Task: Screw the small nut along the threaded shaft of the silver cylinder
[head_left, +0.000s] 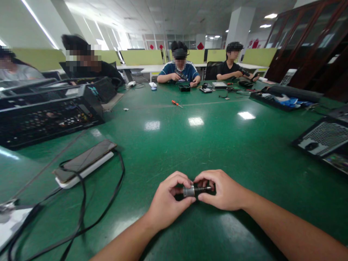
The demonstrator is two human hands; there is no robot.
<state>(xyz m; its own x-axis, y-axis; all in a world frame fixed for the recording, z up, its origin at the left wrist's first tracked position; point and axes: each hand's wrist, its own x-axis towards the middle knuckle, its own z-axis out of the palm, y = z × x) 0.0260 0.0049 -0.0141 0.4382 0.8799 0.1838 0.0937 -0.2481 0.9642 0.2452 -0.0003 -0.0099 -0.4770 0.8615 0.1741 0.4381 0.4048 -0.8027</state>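
A small metal part [189,191] with a grey cylindrical head and a dark, spring-like shaft lies sideways between my hands, low in the middle of the view. My left hand [170,199] grips the cylindrical head between thumb and fingers. Around the shaft end, on the right, curl the thumb and fingers of my right hand [221,190]. Some of the fingertips behind the part are hidden. Both hands are close to the green table [163,148].
A phone [87,159] rests on a white object at left, beside looping black cables [83,203]. Black computer cases [49,116] stand at both sides. An orange screwdriver [176,104] lies farther back. Several people sit around the table, two handling tools.
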